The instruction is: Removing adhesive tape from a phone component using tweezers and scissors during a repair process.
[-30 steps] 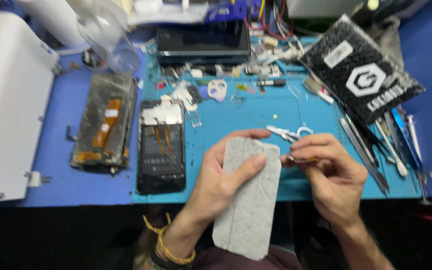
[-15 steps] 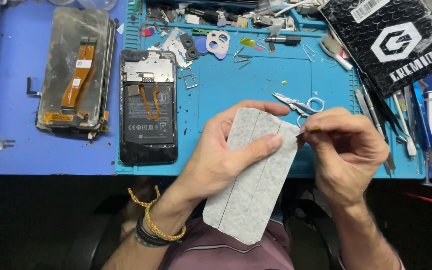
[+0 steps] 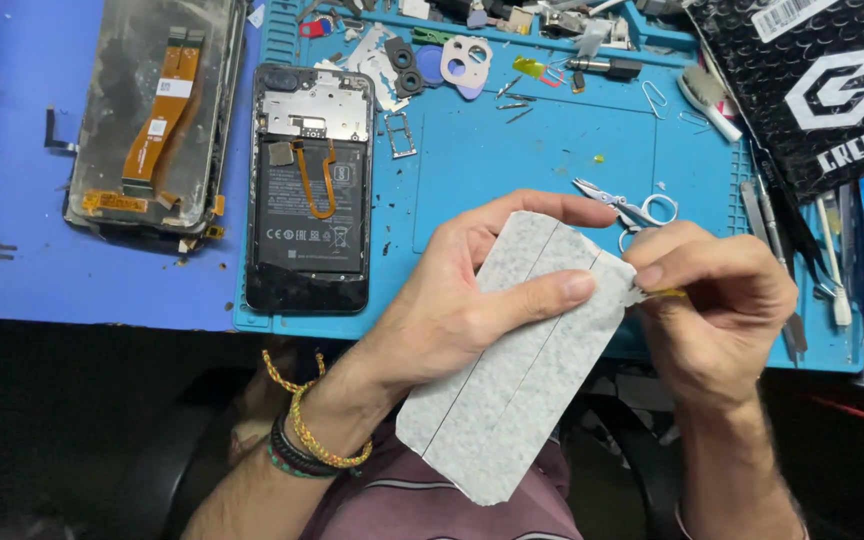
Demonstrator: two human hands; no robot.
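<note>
Below, a blue repair mat point(image 3: 532, 170) lies on a blue table point(image 3: 92, 280), bearing an opened phone point(image 3: 310, 190), small scissors point(image 3: 624, 207) and loose parts. Over its near edge, the left hand point(image 3: 462, 300) grips a speckled grey sheet point(image 3: 517, 355), thumb pressed on top. The right hand point(image 3: 717, 300) pinches the sheet's upper corner, fingers closed around a small yellow-tipped piece.

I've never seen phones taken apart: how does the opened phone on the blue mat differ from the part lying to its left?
The opened phone shows a black battery and a silver plate; the left part is a dull greyish panel with an orange ribbon cable. The phone lies straight on the teal mat, the left part slightly tilted on the blue table. Neither is touched: the left hand and right hand hold a grey speckled sheet.
</note>
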